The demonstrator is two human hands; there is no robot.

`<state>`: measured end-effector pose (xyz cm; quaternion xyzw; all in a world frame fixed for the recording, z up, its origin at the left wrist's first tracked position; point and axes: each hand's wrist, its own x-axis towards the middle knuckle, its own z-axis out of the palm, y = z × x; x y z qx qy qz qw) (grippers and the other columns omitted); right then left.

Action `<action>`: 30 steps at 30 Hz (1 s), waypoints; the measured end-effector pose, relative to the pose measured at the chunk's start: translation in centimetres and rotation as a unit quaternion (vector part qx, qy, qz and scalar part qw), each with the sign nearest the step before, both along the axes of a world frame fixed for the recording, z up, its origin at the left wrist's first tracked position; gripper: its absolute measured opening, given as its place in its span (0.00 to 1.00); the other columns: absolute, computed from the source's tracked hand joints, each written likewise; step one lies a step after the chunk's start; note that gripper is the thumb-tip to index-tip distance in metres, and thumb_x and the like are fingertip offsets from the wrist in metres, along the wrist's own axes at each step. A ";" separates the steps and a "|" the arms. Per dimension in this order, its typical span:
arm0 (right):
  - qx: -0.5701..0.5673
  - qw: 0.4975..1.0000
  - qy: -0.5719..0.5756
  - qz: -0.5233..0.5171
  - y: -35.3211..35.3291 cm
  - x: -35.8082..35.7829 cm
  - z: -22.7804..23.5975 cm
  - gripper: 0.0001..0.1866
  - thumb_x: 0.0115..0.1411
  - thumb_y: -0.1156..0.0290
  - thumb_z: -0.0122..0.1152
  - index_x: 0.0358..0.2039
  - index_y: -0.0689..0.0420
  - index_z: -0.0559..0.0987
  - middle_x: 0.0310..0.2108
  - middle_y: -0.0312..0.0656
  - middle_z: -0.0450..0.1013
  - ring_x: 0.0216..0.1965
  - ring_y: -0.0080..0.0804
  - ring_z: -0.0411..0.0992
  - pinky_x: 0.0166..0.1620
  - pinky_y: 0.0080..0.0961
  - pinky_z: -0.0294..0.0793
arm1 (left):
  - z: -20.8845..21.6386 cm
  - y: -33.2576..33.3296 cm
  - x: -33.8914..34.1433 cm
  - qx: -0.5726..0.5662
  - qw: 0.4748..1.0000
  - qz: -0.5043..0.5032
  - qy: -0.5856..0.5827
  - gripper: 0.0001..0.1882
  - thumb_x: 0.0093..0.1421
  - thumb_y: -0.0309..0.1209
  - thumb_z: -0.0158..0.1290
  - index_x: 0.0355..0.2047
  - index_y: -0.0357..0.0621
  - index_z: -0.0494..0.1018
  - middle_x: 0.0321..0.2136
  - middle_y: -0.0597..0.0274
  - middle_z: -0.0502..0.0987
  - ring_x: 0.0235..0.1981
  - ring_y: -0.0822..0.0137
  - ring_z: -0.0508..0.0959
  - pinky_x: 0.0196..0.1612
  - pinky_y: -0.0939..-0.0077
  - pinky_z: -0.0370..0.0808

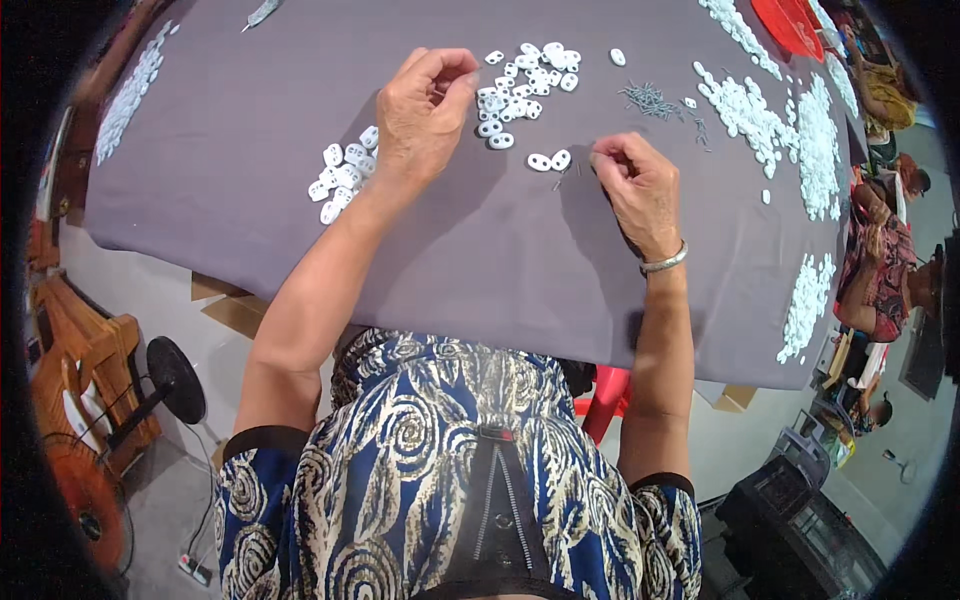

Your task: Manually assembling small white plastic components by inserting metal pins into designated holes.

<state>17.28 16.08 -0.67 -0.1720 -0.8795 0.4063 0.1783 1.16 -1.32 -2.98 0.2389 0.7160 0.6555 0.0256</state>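
My left hand (425, 112) is curled, thumb and fingertips pressed together, beside the left edge of a heap of white oval plastic pieces with two dark holes (520, 95). Anything in that pinch is too small to make out. My right hand (642, 185) is also pinched closed, just above the cloth; what it holds, if anything, is hidden. Left of its fingertips lie two white oval pieces (548, 161), side by side, with a few thin grey pins (562, 182) next to them. Farther off is a small pile of grey pins (650, 100).
Under my left forearm lies another group of white pieces (345, 178). Large white heaps (750, 115) spread along the right side, near a red basin (788, 28). A further heap (132, 98) sits far left on the grey cloth (250, 110). Other people (880, 260) are at the right.
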 end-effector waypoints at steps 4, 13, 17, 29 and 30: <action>-0.097 0.995 -0.011 -0.025 0.4 0.0 -0.7 0.01 0.56 0.78 0.59 0.30 0.61 0.77 0.21 0.25 0.67 0.22 0.09 0.60 0.26 0.11 0.60 | 0.3 -0.3 -0.1 0.003 1.000 0.003 0.003 0.05 0.56 0.24 0.55 0.33 0.37 0.76 0.28 0.67 0.74 0.26 0.76 0.74 0.33 0.81 0.73; -0.197 0.978 0.002 -0.069 0.9 0.2 -0.2 0.02 0.59 0.76 0.58 0.32 0.60 0.77 0.21 0.24 0.65 0.19 0.09 0.56 0.21 0.10 0.55 | 0.2 0.1 0.2 0.006 1.000 -0.017 -0.002 0.04 0.57 0.23 0.55 0.33 0.36 0.76 0.27 0.67 0.73 0.25 0.78 0.73 0.30 0.82 0.71; -0.176 0.977 0.035 -0.119 3.0 0.7 -0.5 0.02 0.60 0.75 0.58 0.32 0.59 0.77 0.21 0.24 0.65 0.19 0.09 0.56 0.21 0.10 0.54 | 0.2 0.0 0.2 0.015 1.000 -0.017 -0.005 0.03 0.58 0.23 0.54 0.32 0.36 0.76 0.26 0.68 0.72 0.25 0.78 0.72 0.29 0.83 0.70; 0.049 0.999 -0.011 -0.013 3.0 -2.4 1.2 0.05 0.56 0.76 0.60 0.33 0.61 0.78 0.24 0.34 0.71 0.26 0.19 0.68 0.33 0.18 0.68 | 0.2 0.5 0.0 -0.041 0.999 -0.012 -0.013 0.05 0.58 0.24 0.52 0.34 0.36 0.75 0.27 0.65 0.74 0.25 0.74 0.73 0.29 0.80 0.72; 0.049 0.999 -0.009 0.015 2.2 -3.0 1.3 0.05 0.56 0.76 0.60 0.34 0.61 0.78 0.25 0.35 0.71 0.27 0.21 0.69 0.33 0.19 0.69 | 0.0 0.6 -0.1 -0.037 0.999 -0.015 -0.010 0.05 0.59 0.25 0.52 0.34 0.36 0.75 0.27 0.64 0.74 0.25 0.73 0.73 0.30 0.79 0.72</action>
